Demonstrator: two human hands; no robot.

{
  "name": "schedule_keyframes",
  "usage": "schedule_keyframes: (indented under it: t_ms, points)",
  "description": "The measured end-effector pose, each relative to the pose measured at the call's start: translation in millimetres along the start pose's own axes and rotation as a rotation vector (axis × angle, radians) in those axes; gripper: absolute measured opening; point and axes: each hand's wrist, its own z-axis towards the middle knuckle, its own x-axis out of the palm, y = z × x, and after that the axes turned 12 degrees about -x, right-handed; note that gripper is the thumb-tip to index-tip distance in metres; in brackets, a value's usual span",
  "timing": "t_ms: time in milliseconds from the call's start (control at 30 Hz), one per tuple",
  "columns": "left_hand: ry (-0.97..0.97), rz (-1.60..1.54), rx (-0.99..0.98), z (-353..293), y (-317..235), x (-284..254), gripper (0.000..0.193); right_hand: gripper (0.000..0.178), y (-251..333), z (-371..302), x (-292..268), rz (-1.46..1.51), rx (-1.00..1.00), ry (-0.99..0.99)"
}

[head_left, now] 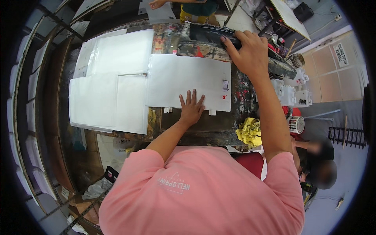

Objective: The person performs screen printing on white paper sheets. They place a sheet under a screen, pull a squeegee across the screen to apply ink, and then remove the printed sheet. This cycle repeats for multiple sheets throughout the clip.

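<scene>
My left hand [191,109] lies flat with its fingers spread on the lower part of a white sheet [170,76]. Small red and dark printed marks show near the sheet's right end. Beyond the sheet is a paint-stained screen printing frame [203,51] with a dark panel. My right hand [251,53] grips this frame at its right part, the thumb on the near side; the other fingertips are partly hidden. Under the sheet's near edge, small white tabs [167,110] stick out over a brown board [178,124].
White sheets in stacks [98,102] cover the table's left side. Crumpled yellow paper [249,132] sits at the right near edge. White containers [289,94] and a paint can [296,124] stand at right. Racks [33,105] line the left. Other people are beyond the table and at lower right [323,164].
</scene>
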Motion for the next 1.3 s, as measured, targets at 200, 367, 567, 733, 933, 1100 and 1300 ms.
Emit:
schedule_keyframes:
  t_ms: [200, 367, 567, 733, 933, 1100, 1300]
  points:
    - [0.018, 0.008, 0.003, -3.4, 6.4, 5.6, 0.061, 0.050, 7.5, -15.7, 1.7, -0.014, -0.013, 0.001]
    - [-0.006, 0.007, -0.038, -5.0, -3.8, -23.3, 0.066, 0.049, 11.9, -25.8, 4.3, -0.011, -0.019, -0.006]
    - [0.193, -1.672, -0.238, 9.2, -42.8, -145.4, 0.090, 0.052, 33.0, -62.3, 7.0, 0.013, 0.025, 0.134]
    - [0.443, -2.241, -0.758, -22.6, -28.3, -144.7, 0.132, 0.050, 43.9, -148.3, 43.2, 0.217, 0.063, 0.647]
    - [0.519, -2.054, -1.140, -30.7, 17.7, -55.6, 0.150, 0.052, 71.9, -241.9, 98.3, 0.299, 0.088, 0.662]
    - [0.499, -1.910, -1.306, -26.0, 16.4, -45.5, 0.149, 0.046, 68.4, -239.1, 136.3, 0.246, 0.070, 0.656]
    - [0.484, -1.844, -1.347, -24.3, 10.9, -55.4, 0.146, 0.042, -19.3, -132.3, 239.9, 0.172, 0.132, 0.607]
